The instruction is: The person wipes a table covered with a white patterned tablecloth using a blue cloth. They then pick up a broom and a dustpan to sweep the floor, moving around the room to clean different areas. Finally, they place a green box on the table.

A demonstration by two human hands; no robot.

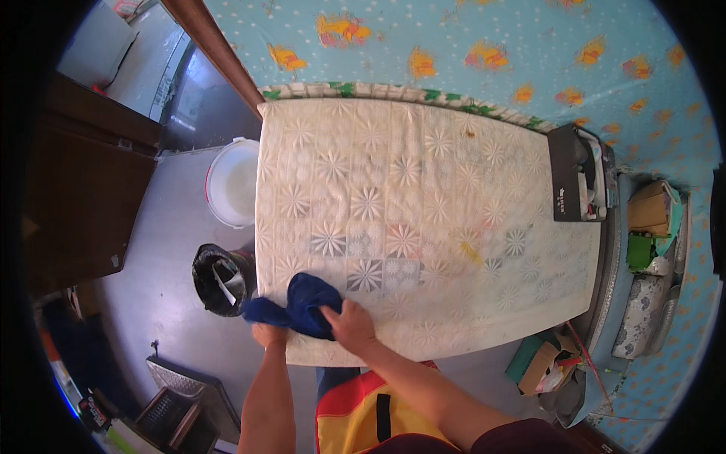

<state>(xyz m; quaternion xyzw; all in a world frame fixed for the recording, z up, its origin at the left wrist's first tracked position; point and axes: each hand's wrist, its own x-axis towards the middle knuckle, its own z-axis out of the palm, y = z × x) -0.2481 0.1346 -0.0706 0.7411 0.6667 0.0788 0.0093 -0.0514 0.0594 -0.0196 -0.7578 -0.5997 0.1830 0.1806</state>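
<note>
Over the near left corner of a table with a cream patterned tablecloth (431, 204), both my hands hold a dark blue cloth (312, 303). My left hand (269, 335) grips the cloth's left part at the table's edge; its fingers are partly hidden by the fabric. My right hand (351, 323) grips the right part, with a finger or thumb lying on the cloth. The cloth is bunched, and its left end is blurred.
A white bucket (218, 184) and a black-lined waste bin (218, 284) stand on the floor left of the table. A black box (564, 176) holding small items sits at the table's right end. Cardboard boxes (536, 369) lie below right; a chair (181, 403) stands lower left.
</note>
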